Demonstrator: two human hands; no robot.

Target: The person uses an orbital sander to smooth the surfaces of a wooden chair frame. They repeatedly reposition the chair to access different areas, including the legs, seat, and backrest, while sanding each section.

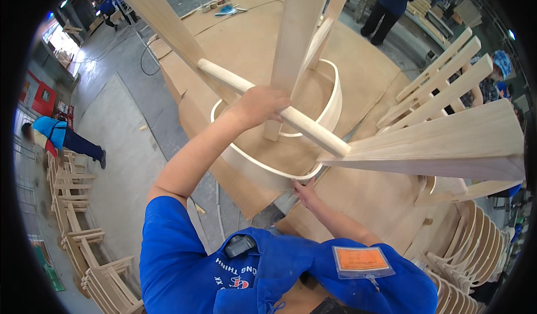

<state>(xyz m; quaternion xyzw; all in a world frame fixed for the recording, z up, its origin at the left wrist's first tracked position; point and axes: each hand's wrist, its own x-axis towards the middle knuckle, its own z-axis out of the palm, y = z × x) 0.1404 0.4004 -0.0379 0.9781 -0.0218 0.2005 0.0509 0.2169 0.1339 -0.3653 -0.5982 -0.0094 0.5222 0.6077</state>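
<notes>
A pale, unfinished wooden stool or chair frame stands legs-up before me. Its round crossbar (316,129) runs slantwise between two of the splayed square legs (436,146). My left hand (260,106) is closed over the middle of this bar, beside the upright middle leg (296,34). Below, a bent wooden hoop (257,170) curves around the feet of the legs. My right hand (305,192) grips the hoop's near edge, fingertips at its rim and the rest of the grip partly hidden.
Brown cardboard (363,202) covers the worktable. Small tins and a blue item (226,11) lie at its far end. A slatted wooden frame (442,85) stands to the right, above stacked curved wooden parts (470,247). Chair frames (84,224) line the left floor, near a person in blue (61,132).
</notes>
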